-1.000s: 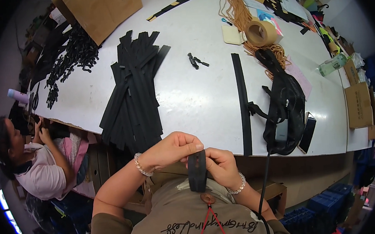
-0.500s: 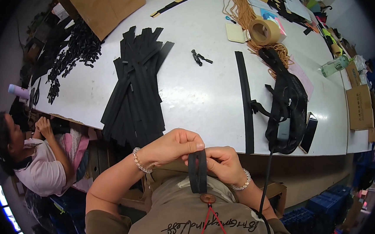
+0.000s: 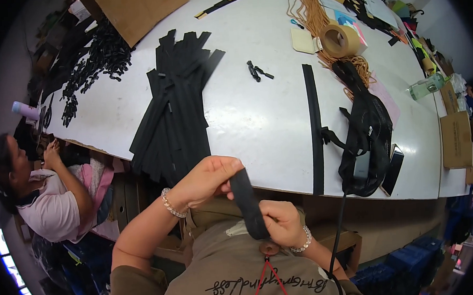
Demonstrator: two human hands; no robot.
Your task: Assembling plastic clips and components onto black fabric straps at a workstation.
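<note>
A black zipper tape (image 3: 246,201) is stretched at a slant between my two hands, close to my shirt front. Its upper end is pinched between the thumb and fingers of my left hand (image 3: 208,181). Lower down, my right hand (image 3: 283,223) is closed on it, with the fingertips curled partly out of sight. Beyond my left hand, a thick pile of similar black tapes (image 3: 176,113) lies across the table. A single long black tape (image 3: 314,131) lies straight on the right, and a few small black zipper pulls (image 3: 255,71) sit on the white tabletop (image 3: 257,135).
A black mesh bag (image 3: 375,132), a phone (image 3: 394,170) and a tape roll (image 3: 340,40) with tan cords lie on the right. At far left are a heap of black pulls (image 3: 96,56) and a cardboard box (image 3: 139,12). A co-worker (image 3: 53,198) sits at left.
The tape, looped between my close-held hands before, is now drawn out into a slanting length. My right hand has moved down toward me, and my left slightly up and left.
</note>
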